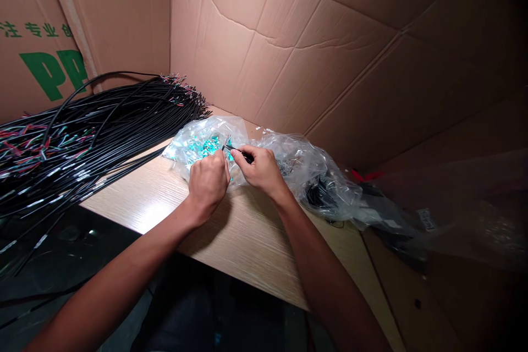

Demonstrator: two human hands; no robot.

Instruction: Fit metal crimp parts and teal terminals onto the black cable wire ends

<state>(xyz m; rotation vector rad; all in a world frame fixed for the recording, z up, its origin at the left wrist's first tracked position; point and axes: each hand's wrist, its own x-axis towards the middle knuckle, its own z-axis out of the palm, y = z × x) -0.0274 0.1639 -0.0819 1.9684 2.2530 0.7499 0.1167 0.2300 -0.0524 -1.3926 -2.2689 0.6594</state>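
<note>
in the head view, the left hand and right hand meet low over a light wood-grain tabletop, close together but not clearly touching. the right thumb and fingers pinch firmly around a small black-handled tool, likely tweezers or fine pliers, its bright metal tip pointing up just beside the left hand. the left fingers curl closed near that tip; whether they hold a piece is hidden. just behind the hands lies a clear plastic bag of small teal-green parts, which look light, tiny and prone to slipping, so the tool's tip or a fingertip pinch would suit them best. the soft bag is likely to shift. a second plastic bag with dark contents lies to the right. to the left, a heavy-looking bundle of black multicore cables with coloured wire ends rests on the tabletop, before cardboard walls.
</note>
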